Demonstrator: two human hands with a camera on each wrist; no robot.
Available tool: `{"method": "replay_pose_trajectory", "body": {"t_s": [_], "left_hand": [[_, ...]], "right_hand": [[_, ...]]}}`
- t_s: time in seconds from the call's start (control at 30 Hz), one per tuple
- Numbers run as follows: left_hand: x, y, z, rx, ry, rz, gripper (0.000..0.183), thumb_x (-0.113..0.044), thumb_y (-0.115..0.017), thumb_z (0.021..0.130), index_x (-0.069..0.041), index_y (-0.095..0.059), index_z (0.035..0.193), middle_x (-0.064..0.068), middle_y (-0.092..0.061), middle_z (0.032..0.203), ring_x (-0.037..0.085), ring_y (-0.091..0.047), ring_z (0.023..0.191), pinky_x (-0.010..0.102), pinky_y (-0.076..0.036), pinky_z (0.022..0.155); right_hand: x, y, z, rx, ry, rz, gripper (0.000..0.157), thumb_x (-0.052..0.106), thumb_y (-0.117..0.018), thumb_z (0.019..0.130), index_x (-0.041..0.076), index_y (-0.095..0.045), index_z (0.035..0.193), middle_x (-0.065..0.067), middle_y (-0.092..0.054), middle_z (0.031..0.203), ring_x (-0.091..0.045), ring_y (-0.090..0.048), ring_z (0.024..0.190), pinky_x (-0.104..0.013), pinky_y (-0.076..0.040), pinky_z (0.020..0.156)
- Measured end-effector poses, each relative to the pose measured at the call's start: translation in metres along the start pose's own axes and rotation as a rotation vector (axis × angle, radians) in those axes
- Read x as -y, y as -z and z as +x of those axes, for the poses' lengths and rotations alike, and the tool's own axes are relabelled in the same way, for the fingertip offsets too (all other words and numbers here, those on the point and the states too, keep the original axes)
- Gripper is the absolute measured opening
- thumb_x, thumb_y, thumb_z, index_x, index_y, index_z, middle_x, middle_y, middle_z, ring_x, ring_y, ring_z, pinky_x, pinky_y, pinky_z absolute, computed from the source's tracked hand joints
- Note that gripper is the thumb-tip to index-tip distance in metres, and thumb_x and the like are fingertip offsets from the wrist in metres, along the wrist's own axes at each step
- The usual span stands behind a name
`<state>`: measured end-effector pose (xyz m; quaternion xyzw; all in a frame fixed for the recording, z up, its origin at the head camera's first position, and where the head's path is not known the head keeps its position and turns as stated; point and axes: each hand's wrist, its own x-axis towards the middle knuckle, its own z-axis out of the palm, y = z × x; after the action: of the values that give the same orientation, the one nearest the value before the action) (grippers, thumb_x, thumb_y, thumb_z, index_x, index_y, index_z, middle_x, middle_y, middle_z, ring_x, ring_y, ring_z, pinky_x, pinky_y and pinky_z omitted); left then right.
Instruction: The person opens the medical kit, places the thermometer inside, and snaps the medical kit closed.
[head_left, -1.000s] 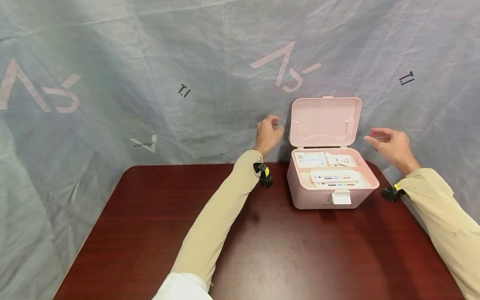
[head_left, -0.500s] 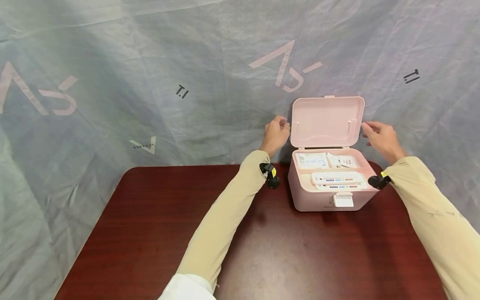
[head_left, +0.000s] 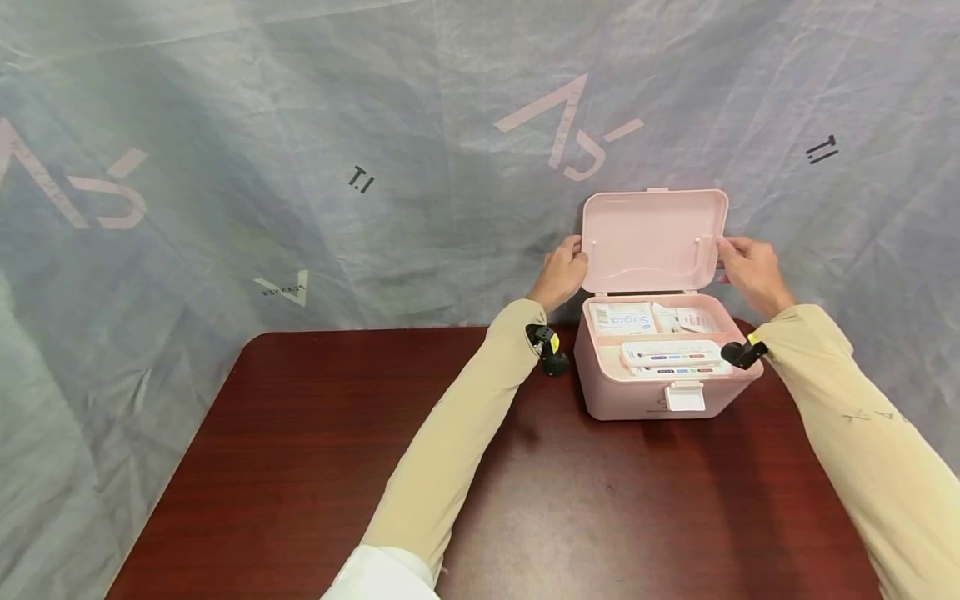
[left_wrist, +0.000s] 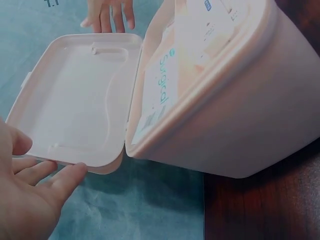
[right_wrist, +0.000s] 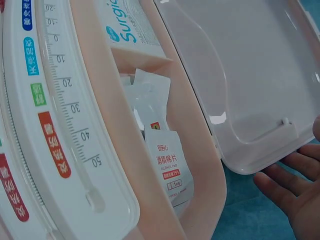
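A pink storage box point(head_left: 622, 396) stands at the table's back right with its hinged lid point(head_left: 654, 233) raised. My left hand point(head_left: 561, 273) holds the lid's left edge, thumb at the front and fingers behind, as the left wrist view shows. At the opposite edge, my right hand point(head_left: 752, 271) has its thumb on the rim and its fingers behind the lid. Inside the box's front section lie white thermometers point(right_wrist: 82, 140) with coloured labels. The back section holds a pack marked "Surgical" point(head_left: 622, 318) and small white sachets, one an alcohol pad point(right_wrist: 170, 170).
The dark red wooden table point(head_left: 337, 442) extends left and forward of the box. A grey printed cloth point(head_left: 420, 167) hangs right behind the table and the lid. A white latch point(head_left: 685, 397) hangs down at the box's front.
Both hands have moved inward from either side of the box and now meet the raised lid's side edges. The box and its contents have stayed in place.
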<state>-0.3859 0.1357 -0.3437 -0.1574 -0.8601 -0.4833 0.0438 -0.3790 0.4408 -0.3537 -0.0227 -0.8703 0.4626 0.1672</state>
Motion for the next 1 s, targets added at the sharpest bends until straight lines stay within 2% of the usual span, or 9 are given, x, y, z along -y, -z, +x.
{"method": "replay_pose_trajectory", "body": {"t_s": [0.07,0.1,0.23,0.37,0.43,0.5,0.77,1.0], "left_hand": [[0.001,0.000,0.001,0.003,-0.003,-0.006,0.043,-0.018,-0.035,0.100,-0.009,-0.041,0.142,0.005,-0.054,0.132,0.016,-0.048,0.123,0.024,-0.037,0.099],[0.001,0.000,0.001,0.006,0.000,-0.010,0.044,-0.018,-0.036,0.100,-0.009,-0.040,0.143,0.005,-0.054,0.133,0.017,-0.048,0.123,0.024,-0.038,0.098],[-0.001,0.001,0.001,0.001,0.014,-0.018,0.045,-0.018,-0.037,0.099,-0.009,-0.040,0.143,0.006,-0.054,0.131,0.018,-0.049,0.122,0.026,-0.038,0.098],[-0.005,0.002,0.000,-0.004,0.017,-0.021,0.046,-0.018,-0.039,0.098,-0.009,-0.040,0.143,0.006,-0.054,0.129,0.018,-0.049,0.120,0.025,-0.037,0.098],[-0.007,0.001,0.000,0.001,0.010,-0.021,0.046,-0.018,-0.039,0.098,-0.009,-0.040,0.143,0.006,-0.054,0.128,0.017,-0.049,0.120,0.024,-0.037,0.098],[-0.008,0.001,0.000,0.008,0.000,-0.022,0.046,-0.017,-0.040,0.097,-0.009,-0.040,0.143,0.006,-0.054,0.127,0.017,-0.049,0.118,0.023,-0.037,0.098],[-0.007,0.003,0.004,-0.006,-0.037,0.013,0.045,-0.015,-0.042,0.094,-0.008,-0.046,0.138,0.005,-0.056,0.115,0.016,-0.051,0.106,0.022,-0.039,0.090],[-0.009,0.006,0.004,0.010,-0.051,0.006,0.044,-0.016,-0.041,0.095,-0.009,-0.046,0.139,0.006,-0.056,0.116,0.016,-0.052,0.105,0.024,-0.040,0.089]], "right_hand": [[0.005,-0.001,-0.003,-0.018,-0.013,-0.011,0.060,0.043,-0.048,0.095,-0.003,-0.050,0.134,-0.025,-0.059,0.119,-0.009,-0.061,0.083,-0.018,-0.050,0.061],[0.014,-0.003,-0.008,-0.035,-0.022,-0.064,0.063,0.044,-0.042,0.097,-0.006,-0.047,0.134,-0.030,-0.056,0.121,-0.009,-0.060,0.082,-0.017,-0.050,0.063],[0.024,-0.003,-0.012,-0.051,-0.049,-0.031,0.060,0.039,-0.038,0.099,-0.010,-0.045,0.134,-0.028,-0.055,0.118,0.002,-0.058,0.075,-0.011,-0.049,0.063],[0.028,0.000,-0.014,-0.091,-0.053,0.045,0.058,0.036,-0.041,0.099,-0.013,-0.047,0.130,-0.006,-0.064,0.095,0.005,-0.059,0.071,-0.012,-0.050,0.063],[0.031,0.004,-0.015,-0.100,-0.052,0.088,0.058,0.036,-0.044,0.098,-0.015,-0.048,0.128,0.008,-0.063,0.082,0.005,-0.059,0.069,-0.013,-0.050,0.062],[0.033,0.007,-0.017,-0.105,-0.062,0.109,0.061,0.037,-0.045,0.098,-0.015,-0.048,0.127,0.014,-0.059,0.076,0.005,-0.059,0.068,-0.014,-0.050,0.061],[0.045,0.009,-0.017,-0.147,-0.116,0.130,0.065,0.048,-0.045,0.094,-0.010,-0.051,0.125,0.007,-0.058,0.081,0.002,-0.060,0.071,-0.013,-0.050,0.061],[0.050,0.010,-0.016,-0.196,-0.138,0.230,0.049,0.046,-0.047,0.094,0.000,-0.056,0.107,0.012,-0.060,0.072,0.001,-0.062,0.066,-0.014,-0.051,0.058]]}}
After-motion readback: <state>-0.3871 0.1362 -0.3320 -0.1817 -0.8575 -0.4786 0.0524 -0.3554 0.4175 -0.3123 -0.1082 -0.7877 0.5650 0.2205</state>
